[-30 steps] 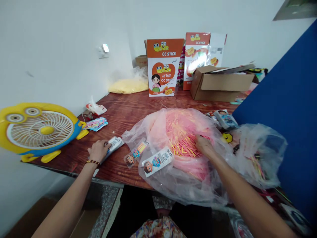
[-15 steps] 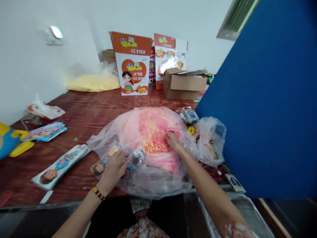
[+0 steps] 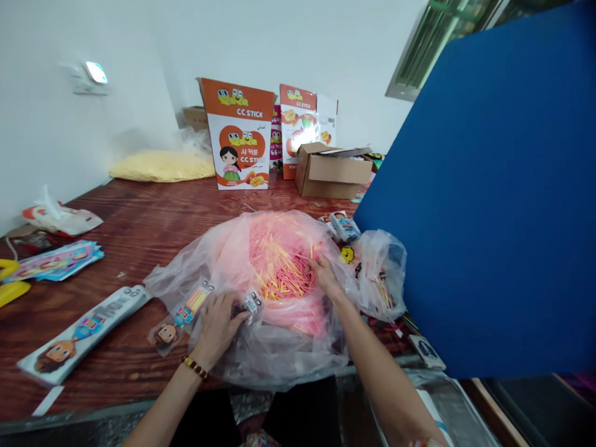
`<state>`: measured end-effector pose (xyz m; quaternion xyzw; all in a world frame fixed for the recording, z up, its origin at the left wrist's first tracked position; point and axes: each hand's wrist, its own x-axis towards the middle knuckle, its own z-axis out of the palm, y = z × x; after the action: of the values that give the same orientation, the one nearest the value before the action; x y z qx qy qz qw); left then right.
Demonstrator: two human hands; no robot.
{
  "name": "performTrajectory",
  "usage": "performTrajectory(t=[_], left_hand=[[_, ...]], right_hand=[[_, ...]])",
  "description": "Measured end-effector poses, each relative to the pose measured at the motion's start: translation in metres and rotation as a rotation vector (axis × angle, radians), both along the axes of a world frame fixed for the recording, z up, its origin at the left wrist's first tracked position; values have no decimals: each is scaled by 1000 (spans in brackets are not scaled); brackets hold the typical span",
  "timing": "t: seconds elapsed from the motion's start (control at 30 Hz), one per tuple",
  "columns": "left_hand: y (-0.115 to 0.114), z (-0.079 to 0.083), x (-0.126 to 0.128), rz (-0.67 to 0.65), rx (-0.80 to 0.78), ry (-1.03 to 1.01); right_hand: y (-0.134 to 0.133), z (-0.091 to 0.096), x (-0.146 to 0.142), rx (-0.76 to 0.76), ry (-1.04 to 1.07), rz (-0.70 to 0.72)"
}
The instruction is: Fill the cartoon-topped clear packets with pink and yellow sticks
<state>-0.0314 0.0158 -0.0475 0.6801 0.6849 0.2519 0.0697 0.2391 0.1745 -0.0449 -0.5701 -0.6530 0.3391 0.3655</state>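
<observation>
A clear plastic bag [image 3: 279,366] lies on the table, its mouth open around a heap of thin pink and yellow sticks [image 3: 282,264]. At the heap's right side, my right hand [image 3: 326,277] is closed, with a few sticks upright at its fingertips. My left hand [image 3: 218,326] rests palm down at the bag's left front, thumb spread away from the fingers. Partly under it lies a small clear packet [image 3: 252,302] with a barcode header. Left of that hand is a printed doll-shaped packet [image 3: 186,312] with coloured sticks showing through.
A stack of printed packets [image 3: 86,332] lies at the left. Beside the heap stands a small plastic bag [image 3: 384,276] of oddments. Cartons [image 3: 242,133] and a cardboard box [image 3: 333,174] stand at the back. A blue panel [image 3: 488,217] closes off the right side.
The view has shifted, so the table things appear further left and lower. My left hand's thumb is now spread from the fingers. Sticks now stand up at my right fingertips.
</observation>
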Motion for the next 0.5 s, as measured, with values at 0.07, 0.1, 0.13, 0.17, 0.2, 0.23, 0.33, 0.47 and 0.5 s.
performTrajectory(t=[0.07,0.1,0.13,0.17,0.2,0.23,0.33,0.47,0.5], left_hand=[[0,-1,1,-11,9,-2],[0,-2,2,-18,30,3],[-1,-2,2,-28,59,11],[-3,-1,3,-51,87,20],[-5,-1,4,-89,106,28],[-7,-1,5,-130,116,35],[-11,0,6,-178,117,68],[-10,3,5,-10,117,198],[-10,3,5,15,110,224]], right_hand=[[1,-5,3,2,-41,-23],[1,-7,4,-3,-75,-23],[2,-8,5,-8,-111,-21],[4,-9,5,-16,-143,-19],[6,-9,5,-24,-172,-21],[8,-9,4,-31,-205,-25],[19,-3,0,-61,-327,-53],[29,1,-16,-165,-490,-50],[30,0,-20,-190,-519,-41]])
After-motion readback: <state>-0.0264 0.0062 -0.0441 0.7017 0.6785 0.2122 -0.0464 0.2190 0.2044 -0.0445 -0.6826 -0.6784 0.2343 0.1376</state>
